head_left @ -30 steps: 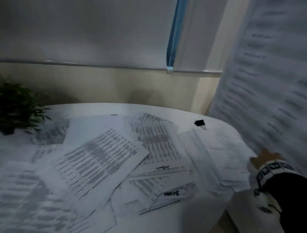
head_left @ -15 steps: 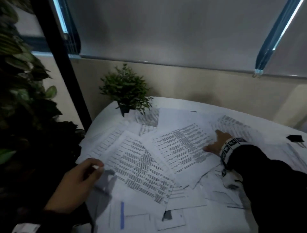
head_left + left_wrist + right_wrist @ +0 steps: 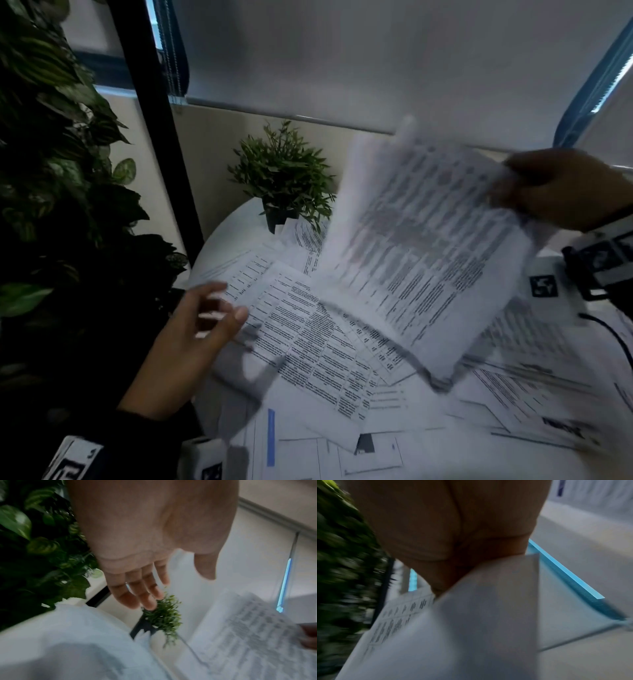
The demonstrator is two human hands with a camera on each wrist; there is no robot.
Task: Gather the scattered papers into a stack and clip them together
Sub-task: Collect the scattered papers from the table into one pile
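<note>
1. Since half a second ago, our right hand (image 3: pixel 561 190) has left the sheet it was pressing flat and now holds a printed sheet (image 3: pixel 424 246) in the air above the table (image 3: pixel 222 233), and our left hand (image 3: pixel 191 329) has slid a little further in over the near left pages.
2. We grip the lifted sheet by its right edge; the right wrist view shows the paper (image 3: pixel 471 622) tucked under our palm (image 3: pixel 447 524), though the fingers themselves are hidden there.
3. Our left hand hovers with fingers (image 3: pixel 137 592) relaxed and spread, holding nothing, just over the printed page (image 3: pixel 308 342) at the left of the spread.
4. The rest of the scattered papers (image 3: pixel 513 394) lie overlapping at odd angles across the white table, some reaching the small potted plant (image 3: pixel 281 174) at the far edge.
5. We judge this to be early gathering: one sheet is in hand, no stack is squared, and no clip shows in the present views.
6. Next, we reckon, the left hand needs to pinch the page beneath it and bring it under the lifted sheet, edges roughly matched.
7. The raised sheet is blurred and bowed, so a firmer hold would help.
</note>
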